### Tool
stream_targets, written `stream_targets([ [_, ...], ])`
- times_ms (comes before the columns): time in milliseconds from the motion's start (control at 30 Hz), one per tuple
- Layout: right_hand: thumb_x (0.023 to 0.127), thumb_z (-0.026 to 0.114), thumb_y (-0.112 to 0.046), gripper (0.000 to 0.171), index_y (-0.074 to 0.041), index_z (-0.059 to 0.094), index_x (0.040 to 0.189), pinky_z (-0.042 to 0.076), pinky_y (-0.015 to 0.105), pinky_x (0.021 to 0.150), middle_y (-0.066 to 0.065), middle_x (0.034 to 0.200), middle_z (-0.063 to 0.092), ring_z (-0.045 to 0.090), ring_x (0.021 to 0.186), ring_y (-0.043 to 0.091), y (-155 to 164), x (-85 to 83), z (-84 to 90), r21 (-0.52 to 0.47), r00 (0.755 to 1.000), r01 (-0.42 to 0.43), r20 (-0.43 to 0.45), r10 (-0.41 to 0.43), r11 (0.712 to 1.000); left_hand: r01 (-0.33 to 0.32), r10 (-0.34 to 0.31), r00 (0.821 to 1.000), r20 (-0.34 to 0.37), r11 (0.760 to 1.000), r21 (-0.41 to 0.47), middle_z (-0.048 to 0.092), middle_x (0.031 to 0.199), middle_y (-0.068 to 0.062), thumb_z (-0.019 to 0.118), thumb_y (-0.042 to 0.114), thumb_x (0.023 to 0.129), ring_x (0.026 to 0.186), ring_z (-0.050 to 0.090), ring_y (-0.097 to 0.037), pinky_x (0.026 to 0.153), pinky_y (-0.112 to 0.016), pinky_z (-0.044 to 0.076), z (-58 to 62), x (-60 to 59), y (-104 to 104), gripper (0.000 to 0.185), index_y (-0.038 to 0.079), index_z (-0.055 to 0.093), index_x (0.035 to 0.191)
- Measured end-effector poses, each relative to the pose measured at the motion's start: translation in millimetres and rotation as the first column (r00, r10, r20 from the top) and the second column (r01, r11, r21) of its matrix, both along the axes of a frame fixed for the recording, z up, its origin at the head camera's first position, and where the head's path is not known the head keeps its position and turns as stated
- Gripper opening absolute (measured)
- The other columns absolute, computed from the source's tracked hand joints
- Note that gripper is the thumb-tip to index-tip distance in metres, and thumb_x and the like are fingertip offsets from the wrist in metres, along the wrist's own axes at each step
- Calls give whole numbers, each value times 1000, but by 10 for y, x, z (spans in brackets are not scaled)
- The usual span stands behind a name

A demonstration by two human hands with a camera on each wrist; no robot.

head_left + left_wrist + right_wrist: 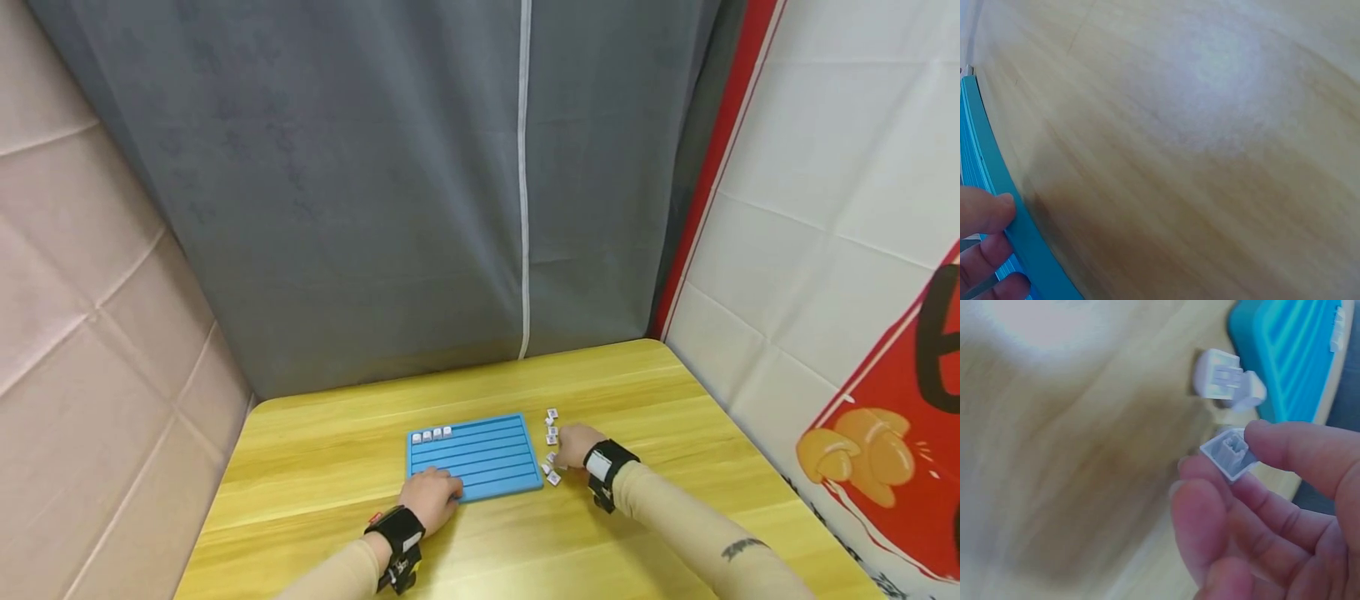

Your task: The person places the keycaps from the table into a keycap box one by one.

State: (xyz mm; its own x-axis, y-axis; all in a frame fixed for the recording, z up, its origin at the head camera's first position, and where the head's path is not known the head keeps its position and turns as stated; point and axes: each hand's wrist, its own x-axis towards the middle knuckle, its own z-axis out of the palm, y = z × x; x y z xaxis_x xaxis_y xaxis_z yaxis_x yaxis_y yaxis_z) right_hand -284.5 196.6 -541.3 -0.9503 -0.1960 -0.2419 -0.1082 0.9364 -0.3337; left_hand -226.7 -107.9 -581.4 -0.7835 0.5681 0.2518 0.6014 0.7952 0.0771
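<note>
Right wrist view: a white keycap (1230, 453) is pinched by the right hand (1272, 512); the blue tray (997, 187) is pressed by the left hand's (985, 244) straight fingers.

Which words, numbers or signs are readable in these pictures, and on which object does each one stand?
No text can be read with certainty.
Red banner on the wall: part of a large black character, cut off, unreadable.
Right sleeve: a small dark mark, too small to read.
White keycaps on the blue tray: any legends too small.
Keycap pinched by the right hand: only its hollow underside shows, no legend.
Left hand: nothing written nearby.
</note>
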Motion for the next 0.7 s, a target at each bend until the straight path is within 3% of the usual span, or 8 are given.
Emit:
stream_targets([
  [200, 80, 71, -10, 31, -14, 51, 57, 26, 25, 42, -7, 49, 40, 33, 41, 9, -66, 22, 112, -142, 998, -65, -29, 62, 988, 0, 0, 999, 33, 1000, 3, 61, 75, 10, 78, 22, 78, 70, 56, -14, 60, -30, 45, 10, -5, -10, 10, 21, 71, 84],
  [400, 83, 69, -7, 7, -9, 63, 81, 34, 23, 41, -3, 61, 54, 42, 42, 9, -215, 34, 65, -324, 991, -134, -16, 136, 936, -11, 6, 996, 92, 999, 52, 56, 71, 11, 75, 25, 81, 64, 51, -8, 55, -27, 41, 50, -22, -20, 10, 20, 72, 89],
  [567, 83, 70, -3, 14, -1, 63, 94, 41, 24, 43, 1, 67, 52, 47, 45, 13, -383, 56, 23, -439, 989, -129, 12, 149, 889, -18, 3, 991, 132, 994, 105, 59, 77, 9, 74, 25, 83, 68, 54, -7, 55, -25, 43, 109, -76, 20, 18, 17, 72, 99],
  [700, 82, 71, -2, 21, 1, 62, 101, 42, 27, 43, 2, 73, 54, 55, 49, 21, -514, 83, 21, -506, 982, -130, 51, 180, 852, 17, -34, 993, 116, 990, 143, 64, 86, 5, 74, 27, 85, 74, 59, -9, 58, -25, 46, 173, -107, 79, 29, 17, 69, 111],
])
